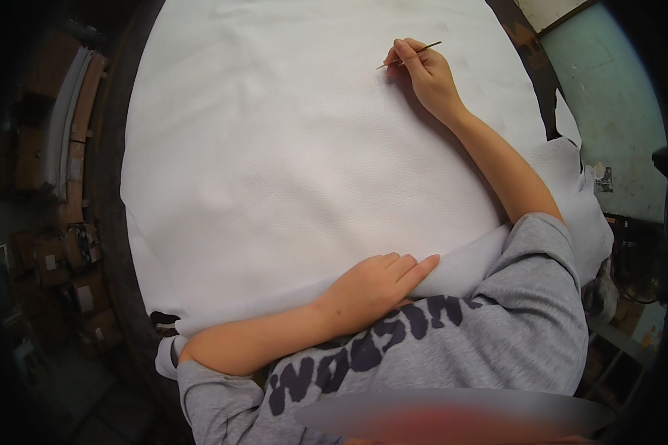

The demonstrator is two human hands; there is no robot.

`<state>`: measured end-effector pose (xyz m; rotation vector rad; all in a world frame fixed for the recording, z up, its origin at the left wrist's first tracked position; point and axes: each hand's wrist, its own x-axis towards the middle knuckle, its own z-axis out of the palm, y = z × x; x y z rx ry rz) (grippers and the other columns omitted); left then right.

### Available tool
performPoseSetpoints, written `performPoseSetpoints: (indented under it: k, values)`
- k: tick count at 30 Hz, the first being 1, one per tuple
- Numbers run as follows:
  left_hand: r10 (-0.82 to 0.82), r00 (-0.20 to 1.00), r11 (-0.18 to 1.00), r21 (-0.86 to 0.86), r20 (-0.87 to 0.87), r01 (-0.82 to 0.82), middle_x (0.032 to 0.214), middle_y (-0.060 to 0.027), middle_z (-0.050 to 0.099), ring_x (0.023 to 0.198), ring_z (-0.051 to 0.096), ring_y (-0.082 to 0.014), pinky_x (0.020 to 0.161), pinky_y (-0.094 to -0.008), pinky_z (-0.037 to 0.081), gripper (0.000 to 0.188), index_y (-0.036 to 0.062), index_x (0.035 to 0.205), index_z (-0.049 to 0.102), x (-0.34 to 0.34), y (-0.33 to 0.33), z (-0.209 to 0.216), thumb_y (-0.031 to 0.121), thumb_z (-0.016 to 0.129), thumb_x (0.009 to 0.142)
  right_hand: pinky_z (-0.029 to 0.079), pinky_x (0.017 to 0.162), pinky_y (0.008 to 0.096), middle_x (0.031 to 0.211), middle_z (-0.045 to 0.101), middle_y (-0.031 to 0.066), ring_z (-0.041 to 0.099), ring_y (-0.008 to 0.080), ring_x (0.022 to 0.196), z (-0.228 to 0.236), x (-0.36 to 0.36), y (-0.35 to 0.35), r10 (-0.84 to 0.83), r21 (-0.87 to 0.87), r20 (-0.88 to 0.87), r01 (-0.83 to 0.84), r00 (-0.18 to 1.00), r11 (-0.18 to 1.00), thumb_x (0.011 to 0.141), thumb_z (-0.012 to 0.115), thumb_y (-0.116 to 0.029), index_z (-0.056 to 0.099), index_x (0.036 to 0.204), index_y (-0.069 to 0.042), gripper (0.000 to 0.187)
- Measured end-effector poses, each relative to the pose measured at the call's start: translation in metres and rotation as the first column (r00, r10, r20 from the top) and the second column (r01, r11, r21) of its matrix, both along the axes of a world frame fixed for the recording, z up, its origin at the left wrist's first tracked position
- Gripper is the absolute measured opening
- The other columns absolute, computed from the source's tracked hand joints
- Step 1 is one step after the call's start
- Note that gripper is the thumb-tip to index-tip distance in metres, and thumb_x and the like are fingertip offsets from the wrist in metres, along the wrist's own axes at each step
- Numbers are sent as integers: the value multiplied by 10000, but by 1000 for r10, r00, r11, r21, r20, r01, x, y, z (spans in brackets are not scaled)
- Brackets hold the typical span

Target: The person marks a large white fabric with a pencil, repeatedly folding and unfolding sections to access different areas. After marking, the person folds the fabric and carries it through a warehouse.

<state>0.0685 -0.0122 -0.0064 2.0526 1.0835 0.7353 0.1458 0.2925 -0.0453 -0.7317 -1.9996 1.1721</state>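
Note:
A broad white leather hide (297, 163) with a pebbled grain covers the table before me. Near its far right part, my right hand (427, 78) pinches a thin, pen-like stick (429, 47), its pointed tip close to the surface; whether it touches, I cannot tell. My left hand (375, 288) lies palm down with fingers stretched over the hide's near edge, which is folded or rolled up against my body. Nothing shows in the left hand, though its palm is hidden.
Dark table edge (115, 163) shows along the left. Cardboard boxes (52, 259) and long boards (76, 141) stand on the floor beyond it. To the right, hide scraps hang over the edge beside a pale green panel (608, 96).

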Motion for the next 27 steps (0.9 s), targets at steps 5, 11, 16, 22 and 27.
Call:
performPoseSetpoints:
  k: [5,11,16,22,27]
  values:
    - [16,1000,1000,16,13,-16,968,-100,574,862,580,-234,799,-337,497,694,-57,1419,464,0,-1,-2,207,707,824,499,918,279,902,683,51,659,127,880,-5,-3,51,-89,21,-3,89,996,996,1101,428,-381,687,978,-41,445]
    - [3,1000,999,-40,11,-2,1018,-111,616,894,612,-256,831,-368,516,633,-8,1461,443,-1,-3,-3,192,658,900,498,876,268,833,688,43,651,117,823,-9,4,39,-129,111,133,115,983,987,1097,438,-388,689,914,-44,463]
    - [30,998,1000,6,63,-31,984,-101,587,879,593,-235,798,-344,502,627,-58,1401,487,-1,-4,-5,137,684,838,506,819,270,808,683,38,639,112,779,-1,11,17,-135,81,193,122,972,989,1094,454,-382,683,887,-50,453]
    - [53,997,998,25,59,-55,976,-97,585,883,597,-229,798,-338,504,590,-52,1382,503,1,-5,-9,128,669,845,515,802,271,807,674,44,636,116,769,-1,15,-6,-66,119,205,42,977,992,1096,460,-366,676,887,-31,450]
    - [53,998,998,42,32,-55,962,-91,580,882,598,-228,795,-331,505,572,-49,1370,510,2,-5,-9,140,653,850,476,720,254,718,661,35,607,111,702,0,9,-17,8,171,140,-32,990,985,1095,448,-395,675,841,-37,494]
